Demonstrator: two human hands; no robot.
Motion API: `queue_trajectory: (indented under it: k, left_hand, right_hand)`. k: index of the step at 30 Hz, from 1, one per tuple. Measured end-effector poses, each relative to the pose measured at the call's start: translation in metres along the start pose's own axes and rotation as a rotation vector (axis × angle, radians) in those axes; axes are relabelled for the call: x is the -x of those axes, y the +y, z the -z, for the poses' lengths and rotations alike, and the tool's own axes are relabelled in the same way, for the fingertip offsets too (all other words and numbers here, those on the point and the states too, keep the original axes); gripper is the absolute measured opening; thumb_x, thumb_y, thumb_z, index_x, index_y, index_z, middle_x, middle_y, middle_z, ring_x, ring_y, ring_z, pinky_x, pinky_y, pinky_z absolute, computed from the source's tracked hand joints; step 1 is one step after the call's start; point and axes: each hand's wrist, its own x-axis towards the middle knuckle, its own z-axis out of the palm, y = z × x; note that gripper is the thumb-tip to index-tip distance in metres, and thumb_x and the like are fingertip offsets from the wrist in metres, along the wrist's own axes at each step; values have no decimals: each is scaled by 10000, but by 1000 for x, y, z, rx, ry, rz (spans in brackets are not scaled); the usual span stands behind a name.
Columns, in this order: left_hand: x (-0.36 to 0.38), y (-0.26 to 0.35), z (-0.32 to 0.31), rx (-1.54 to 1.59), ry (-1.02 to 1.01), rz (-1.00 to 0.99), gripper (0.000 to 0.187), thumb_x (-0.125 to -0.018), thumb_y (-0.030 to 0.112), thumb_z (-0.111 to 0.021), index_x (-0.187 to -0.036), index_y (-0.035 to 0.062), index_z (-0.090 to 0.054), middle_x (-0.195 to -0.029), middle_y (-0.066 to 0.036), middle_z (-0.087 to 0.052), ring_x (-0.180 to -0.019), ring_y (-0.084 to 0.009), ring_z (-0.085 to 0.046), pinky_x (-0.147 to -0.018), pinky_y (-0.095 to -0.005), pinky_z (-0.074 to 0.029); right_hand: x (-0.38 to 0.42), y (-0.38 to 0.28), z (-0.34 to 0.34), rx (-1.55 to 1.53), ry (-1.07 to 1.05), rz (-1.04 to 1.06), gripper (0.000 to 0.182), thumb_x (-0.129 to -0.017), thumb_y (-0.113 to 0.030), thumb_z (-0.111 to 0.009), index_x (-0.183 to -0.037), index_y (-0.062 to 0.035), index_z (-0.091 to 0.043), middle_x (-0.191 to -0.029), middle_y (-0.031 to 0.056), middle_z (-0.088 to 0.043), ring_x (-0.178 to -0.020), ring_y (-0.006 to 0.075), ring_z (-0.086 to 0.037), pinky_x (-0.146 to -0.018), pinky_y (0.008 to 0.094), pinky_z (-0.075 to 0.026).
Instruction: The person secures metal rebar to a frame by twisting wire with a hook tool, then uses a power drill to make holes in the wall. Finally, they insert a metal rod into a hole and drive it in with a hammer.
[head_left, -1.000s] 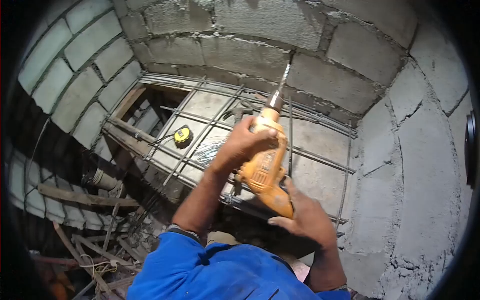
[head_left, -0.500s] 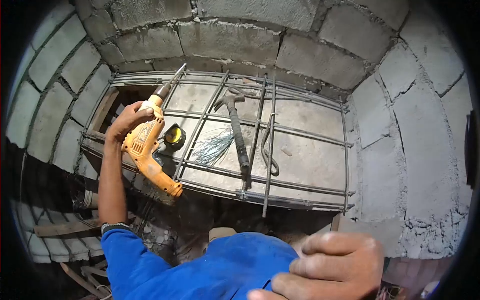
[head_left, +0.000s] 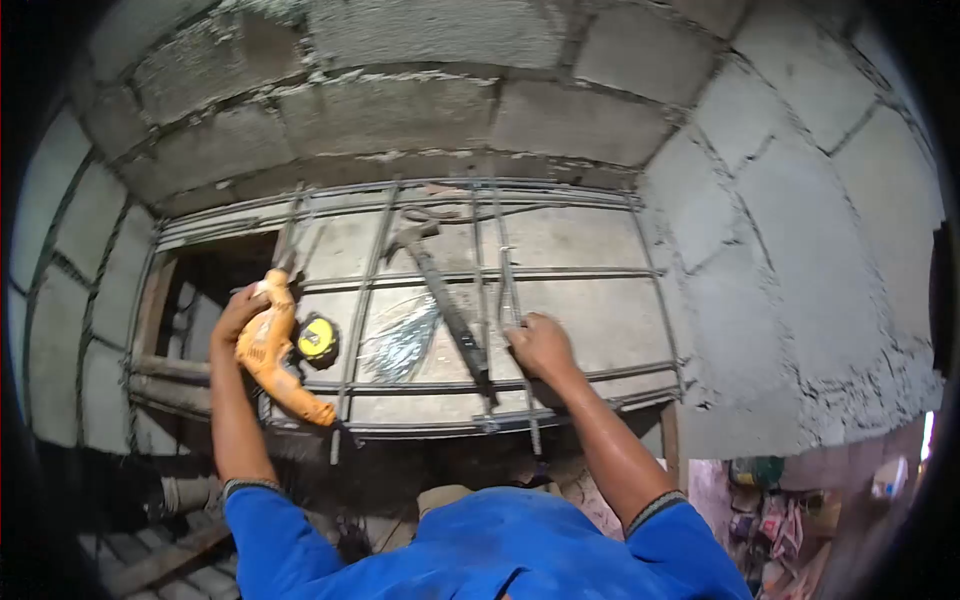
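The left arm is stretched forward and up, in a blue sleeve, and the left hand (head_left: 240,312) is clenched around the body of an orange power drill (head_left: 270,358). The drill points upward, its bit rising toward the block wall (head_left: 420,110), and its handle hangs down and to the right, below the hand. The right arm also reaches forward. The right hand (head_left: 540,345) lies on the rebar grid (head_left: 560,272), its fingers curled around a thin bent steel rod (head_left: 508,290) that stands between the bars; it grasps this rod.

The drill is at the left edge of the grid, above a dark opening. Its housing is orange with a darker label, and it looks dusty. Just beside it, to the right, lies a yellow tape measure (head_left: 318,338) on the grey slab. Near that is a bundle of thin wire (head_left: 400,340). A hammer (head_left: 440,295) lies slanted across the bars, between the two hands.
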Motion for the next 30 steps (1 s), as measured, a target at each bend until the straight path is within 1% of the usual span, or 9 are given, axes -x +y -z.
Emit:
queue_trajectory:
  k: [4, 7, 9, 10, 13, 17, 22, 24, 30]
  left_hand:
    - [-7, 13, -6, -207, 71, 84, 512, -847, 293, -755, -1245, 11, -598, -1057, -52, -677, -890, -138, -662, -800, -307, -545]
    - [-12, 15, -12, -162, 45, 121, 533, -824, 312, -780, -1227, 10, -605, -1041, -54, -678, -891, -145, -662, -803, -309, -544]
    - [-17, 12, -10, -163, 19, 51, 558, -808, 338, -795, -1216, 7, -605, -1023, -60, -679, -891, -155, -669, -797, -309, -547]
    - [-17, 11, -10, -159, 13, 37, 555, -815, 343, -790, -1208, -1, -603, -1023, -69, -679, -893, -155, -667, -799, -311, -547]
    - [-8, 25, -25, -148, 7, 54, 568, -809, 360, -790, -1192, -14, -602, -1022, -90, -683, -878, -159, -672, -795, -311, -556]
    - [-12, 26, -28, -200, 4, 58, 536, -818, 348, -784, -1162, -27, -615, -997, -96, -687, -858, -158, -673, -777, -310, -557]
    - [-24, 16, -18, -254, 2, 63, 522, -804, 326, -793, -1139, -38, -626, -981, -96, -684, -854, -153, -666, -758, -307, -550]
    - [-26, 13, -14, -264, -3, 66, 506, -809, 300, -787, -1149, -38, -625, -987, -96, -685, -860, -156, -666, -764, -307, -547]
    - [-18, 30, -30, -310, 53, 141, 472, -821, 207, -764, -1197, -36, -615, -1013, -97, -688, -866, -176, -665, -790, -310, -538]
  right_hand:
    - [-5, 2, -10, -52, -33, -6, 353, -855, -325, -639, -891, 26, -660, -914, 281, -671, -880, 469, -644, -812, 528, -506]
    - [-2, 13, -20, -43, 66, -39, 319, -871, -292, -616, -891, 25, -642, -866, 283, -664, -846, 477, -643, -782, 535, -506]
    - [1, 20, -30, -80, 246, -90, 273, -898, -242, -571, -899, 27, -617, -842, 292, -650, -842, 485, -638, -766, 538, -502]
    - [6, 21, -21, -130, 274, -25, 238, -915, -203, -542, -894, 28, -592, -824, 297, -639, -832, 491, -632, -759, 541, -500]
    - [29, 19, 8, -206, 295, -95, 220, -923, -184, -538, -882, 26, -587, -822, 296, -636, -823, 496, -626, -746, 541, -497]
    - [35, 49, 26, -98, 438, -109, 226, -931, -186, -539, -884, 28, -593, -798, 290, -630, -800, 492, -626, -731, 534, -497]
    - [19, 86, 37, 16, 434, -90, 215, -925, -162, -531, -865, 34, -597, -812, 283, -636, -801, 481, -633, -727, 512, -506]
    - [14, 93, 37, -3, 370, -170, 249, -915, -203, -541, -905, 35, -609, -848, 300, -648, -842, 495, -634, -760, 549, -502]
    - [16, 103, 35, -75, 276, -253, 267, -928, -218, -520, -914, 28, -621, -874, 302, -656, -867, 509, -629, -779, 556, -502]
